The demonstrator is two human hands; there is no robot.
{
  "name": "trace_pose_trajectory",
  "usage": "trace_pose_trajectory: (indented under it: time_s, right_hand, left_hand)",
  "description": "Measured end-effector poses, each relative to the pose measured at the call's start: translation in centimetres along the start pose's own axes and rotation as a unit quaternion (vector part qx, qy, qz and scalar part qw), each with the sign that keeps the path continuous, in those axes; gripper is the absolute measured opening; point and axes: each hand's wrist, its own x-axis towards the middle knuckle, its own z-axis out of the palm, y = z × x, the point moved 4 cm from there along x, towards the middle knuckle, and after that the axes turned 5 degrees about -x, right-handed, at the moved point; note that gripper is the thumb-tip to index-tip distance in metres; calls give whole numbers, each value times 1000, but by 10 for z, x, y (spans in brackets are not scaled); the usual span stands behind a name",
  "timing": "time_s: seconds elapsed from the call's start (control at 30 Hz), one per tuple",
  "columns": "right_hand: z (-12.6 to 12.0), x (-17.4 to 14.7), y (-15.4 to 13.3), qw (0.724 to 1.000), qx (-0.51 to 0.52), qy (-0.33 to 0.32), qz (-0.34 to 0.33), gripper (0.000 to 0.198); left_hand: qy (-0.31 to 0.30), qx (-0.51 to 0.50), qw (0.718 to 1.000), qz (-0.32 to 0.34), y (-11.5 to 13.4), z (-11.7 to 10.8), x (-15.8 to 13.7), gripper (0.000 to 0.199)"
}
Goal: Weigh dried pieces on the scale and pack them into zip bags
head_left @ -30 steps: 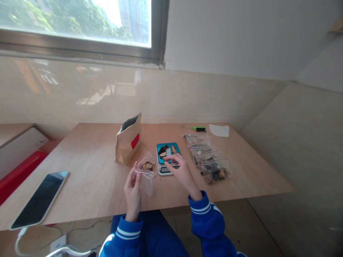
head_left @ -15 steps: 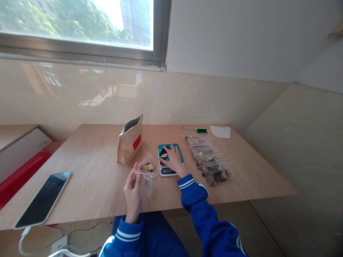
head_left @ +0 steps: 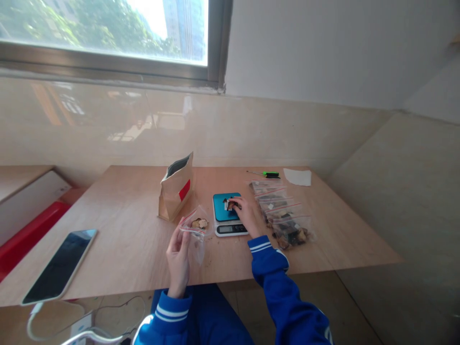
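My left hand (head_left: 178, 258) pinches the rim of a clear zip bag (head_left: 198, 252), brown dried pieces (head_left: 199, 224) inside it. Out left, a phone (head_left: 59, 267) lies by the near edge of the worktop (head_left: 125, 235). My right hand (head_left: 245, 214) has its fingers closed on dark dried pieces (head_left: 230, 205) at the blue plate of the scale (head_left: 220, 212); whether they're lifted clear, I can't tell. Filled zip bags (head_left: 287, 229) overlap in a row to the right. Left of the scale stands an open paper pouch (head_left: 173, 194); farthest back lie a green-handled tool (head_left: 270, 174) and white paper (head_left: 297, 177).
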Motion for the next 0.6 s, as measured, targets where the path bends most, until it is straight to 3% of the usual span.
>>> trace_pose_trajectory:
  time_s: [0.17,0.27,0.37,0.47,0.6]
  right_hand:
    - [-19,5,-17,998,50,26,17,27]
    - [-27,6,-50,994,104,27,0,28]
    - [-28,2,-95,985,158,-20,-63,29]
    - [-20,-7,-130,986,90,-86,-109,34]
    - [-8,-18,-154,973,-44,-141,-175,36]
  left_hand:
    - [-11,12,1000,14,-2,3,2,46]
    - [-23,6,1000,2,-6,9,3,49]
    - [-34,-5,999,-1,-7,16,5,51]
    - [-32,-8,999,23,-4,21,8,49]
    - [-19,-25,999,38,-2,23,9,48]
